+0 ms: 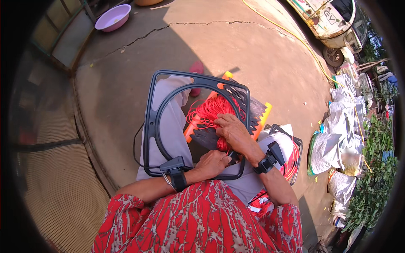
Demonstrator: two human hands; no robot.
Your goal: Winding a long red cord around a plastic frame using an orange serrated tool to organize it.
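Tangled thin red cord [211,110] bunched above an orange-and-black notched piece [262,118], right hand [235,132] touching the cord, left hand [209,164] near the lower rim of a black plastic frame [200,80], whether either grip closes I cannot tell

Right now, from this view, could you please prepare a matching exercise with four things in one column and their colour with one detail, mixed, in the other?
Things:
1. Cord bundle
2. Large frame
3. Basin
4. Hose

Descriptions:
A. Pink, on the ground at the picture's upper left
B. Yellow, long and curving, toward the right
C. Red, touched by the right hand
D. Black, squarish on the outside

Right pairs: 1-C, 2-D, 3-A, 4-B
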